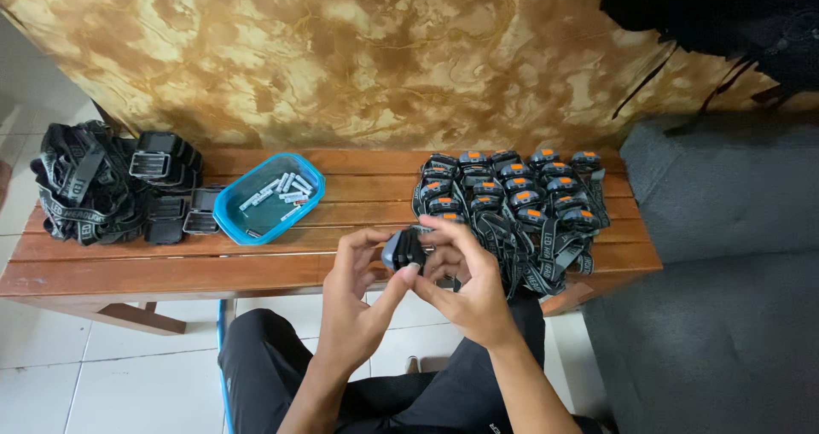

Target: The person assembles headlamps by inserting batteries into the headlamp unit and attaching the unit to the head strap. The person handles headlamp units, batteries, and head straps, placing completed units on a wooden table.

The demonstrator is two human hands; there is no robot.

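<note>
both my hands grip one black headlamp [403, 248] just above the bench [171, 272] edge: my left fingers [363, 255] curl round its left side, thumb beneath, and my right fingers [456, 246] press on its right side and top. right behind my right hand lies a heap of headlamps with orange buttons [512, 199]. off to the left sits a blue tray of batteries [269, 197], then a pile of straps and opened lamps [111, 191]

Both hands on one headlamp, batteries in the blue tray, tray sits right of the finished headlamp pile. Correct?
Not quite. In the head view the blue tray sits left of the headlamp pile, not right. Both the left hand and right hand do hold one headlamp, and batteries lie in the tray.
</note>
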